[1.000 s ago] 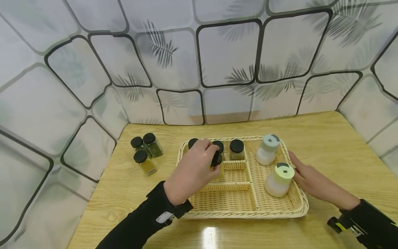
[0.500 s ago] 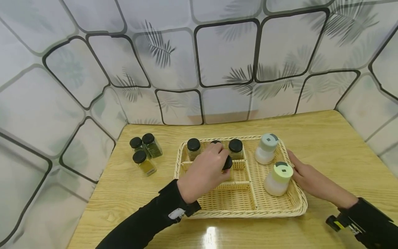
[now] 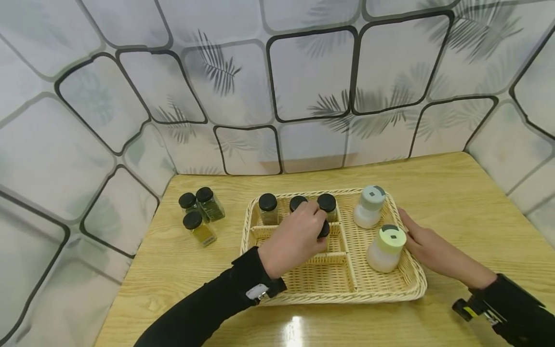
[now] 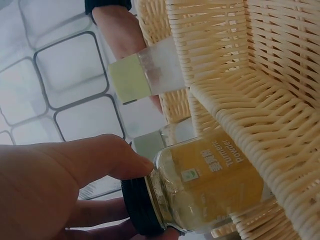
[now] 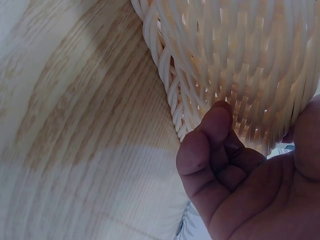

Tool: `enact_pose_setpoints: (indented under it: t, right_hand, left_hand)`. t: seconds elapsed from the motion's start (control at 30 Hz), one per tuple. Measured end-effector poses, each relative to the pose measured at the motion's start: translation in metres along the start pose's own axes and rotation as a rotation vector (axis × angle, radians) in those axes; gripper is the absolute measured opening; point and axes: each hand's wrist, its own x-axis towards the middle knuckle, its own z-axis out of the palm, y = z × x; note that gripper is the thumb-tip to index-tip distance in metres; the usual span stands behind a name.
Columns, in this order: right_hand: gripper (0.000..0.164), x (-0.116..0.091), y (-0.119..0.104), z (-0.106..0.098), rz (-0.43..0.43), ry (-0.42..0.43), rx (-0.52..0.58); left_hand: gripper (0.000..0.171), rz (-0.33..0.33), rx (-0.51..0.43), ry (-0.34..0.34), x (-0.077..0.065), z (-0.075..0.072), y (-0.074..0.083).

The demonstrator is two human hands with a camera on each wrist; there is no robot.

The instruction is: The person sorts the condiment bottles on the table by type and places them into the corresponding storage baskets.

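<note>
My left hand (image 3: 295, 239) pinches the black lid of a jar of turmeric powder (image 4: 207, 182), thumb on one side and fingers on the other. The jar's base is within the middle compartment of a divided wicker basket (image 3: 342, 300); the left wrist view has it partly behind a woven divider. My right hand (image 3: 429, 248) holds the basket's right side, its curled fingers (image 5: 192, 152) against the outer wall. Along the back row stand three black-lidded jars, the left one (image 3: 269, 210) apart from the others. The right section holds a green-lidded jar (image 3: 387, 250) and a blue-grey-lidded jar (image 3: 369, 207).
Three more black-lidded spice jars stand together on the wooden table (image 3: 173, 279) left of the basket, among them a yellow one (image 3: 201, 233). A patterned cloth (image 3: 243, 96) closes off the back and sides. The basket's front compartment (image 3: 321, 279) is below the left hand.
My left hand has moved rightward and a little lower with the turmeric jar, uncovering the left and middle back jars. My right hand has stayed on the basket's side.
</note>
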Motion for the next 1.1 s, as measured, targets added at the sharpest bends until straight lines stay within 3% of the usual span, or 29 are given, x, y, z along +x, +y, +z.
enact_pose_setpoints:
  t: [0.67,1.1]
  right_hand:
    - [0.065,0.0024,-0.0006,-0.0003,-0.011,0.007,-0.005]
    - [0.065,-0.0014,0.0011,0.0009,0.002,0.008,-0.002]
  left_hand:
    - [0.026,-0.019,-0.009,-0.058,0.0052,0.0062,-0.0025]
    - [0.036,-0.009,0.140,0.009,0.0006,0.0098,-0.0012]
